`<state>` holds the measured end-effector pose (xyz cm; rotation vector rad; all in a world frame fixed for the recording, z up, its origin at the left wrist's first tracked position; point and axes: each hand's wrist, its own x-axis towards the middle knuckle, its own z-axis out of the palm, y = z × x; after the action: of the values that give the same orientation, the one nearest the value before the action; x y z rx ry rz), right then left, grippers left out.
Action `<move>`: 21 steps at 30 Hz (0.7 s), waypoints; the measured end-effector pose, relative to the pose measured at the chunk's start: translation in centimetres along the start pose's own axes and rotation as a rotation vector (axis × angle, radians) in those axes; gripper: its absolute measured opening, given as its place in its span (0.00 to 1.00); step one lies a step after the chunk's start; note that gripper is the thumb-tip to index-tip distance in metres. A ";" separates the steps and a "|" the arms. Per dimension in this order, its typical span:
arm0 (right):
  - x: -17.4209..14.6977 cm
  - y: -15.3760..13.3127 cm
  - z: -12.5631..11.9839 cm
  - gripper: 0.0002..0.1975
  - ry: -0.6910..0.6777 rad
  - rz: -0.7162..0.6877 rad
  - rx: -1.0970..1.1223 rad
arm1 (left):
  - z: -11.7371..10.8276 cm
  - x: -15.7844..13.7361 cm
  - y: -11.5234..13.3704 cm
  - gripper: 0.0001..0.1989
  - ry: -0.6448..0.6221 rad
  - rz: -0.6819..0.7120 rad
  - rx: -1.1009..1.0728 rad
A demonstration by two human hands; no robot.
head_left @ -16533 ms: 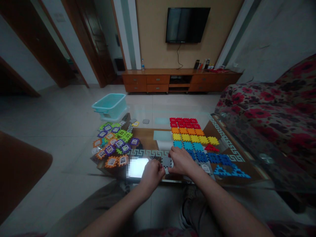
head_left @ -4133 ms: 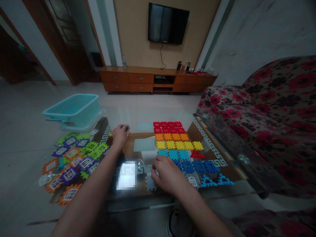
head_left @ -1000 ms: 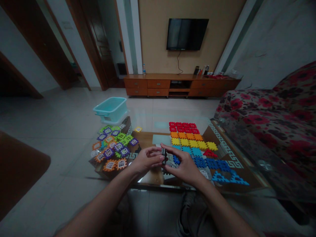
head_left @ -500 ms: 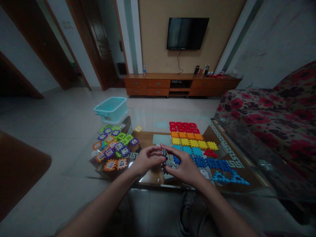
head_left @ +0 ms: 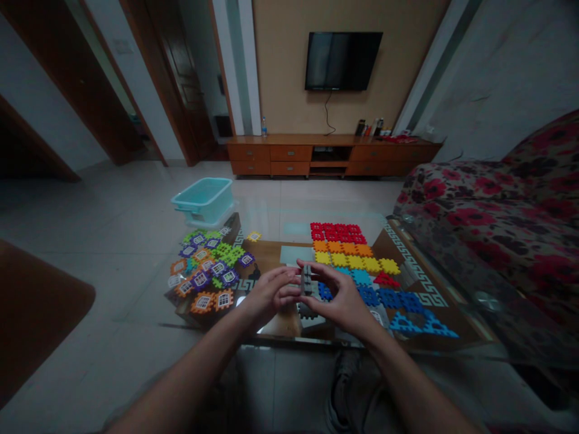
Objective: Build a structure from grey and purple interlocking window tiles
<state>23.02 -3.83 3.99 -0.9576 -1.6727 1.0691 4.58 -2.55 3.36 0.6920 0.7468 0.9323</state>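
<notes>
I see both hands raised over the near table edge, pinching one grey tile [head_left: 307,280] between them: left hand [head_left: 270,294] on its left face, right hand [head_left: 340,296] equally close. The tile stands upright, edge-on.

A bare lane of glass table [head_left: 271,256] runs up the frame's middle. Left of it lies the heap of window tiles [head_left: 205,268]; right of it, the coloured tile rows [head_left: 350,253]. A teal bin [head_left: 203,199] blocks the upper left.

Grey tile [head_left: 307,281] half-hidden by fingers [head_left: 316,272]
</notes>
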 end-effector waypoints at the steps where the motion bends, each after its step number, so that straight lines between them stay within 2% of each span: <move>1: 0.0 0.0 0.0 0.29 -0.002 0.017 0.068 | 0.0 0.0 0.0 0.20 -0.013 -0.009 -0.003; 5: 0.3 0.1 -0.2 0.30 -0.031 0.063 0.281 | 0.1 -0.3 0.0 0.15 -0.107 -0.056 -0.021; 11: 0.4 -0.1 -0.1 0.33 -0.093 0.161 0.399 | 0.2 -0.7 0.0 0.12 -0.164 -0.092 -0.128; 15: 0.4 -0.2 0.1 0.33 -0.126 0.206 0.440 | 0.2 -0.8 0.1 0.12 -0.157 -0.106 -0.171; 21: 0.3 -0.2 0.2 0.33 -0.145 0.182 0.380 | 0.2 -0.8 0.4 0.15 -0.148 -0.079 -0.149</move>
<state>22.73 -3.68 4.21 -0.8067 -1.4405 1.5453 4.27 -3.13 4.01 0.5891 0.5637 0.8462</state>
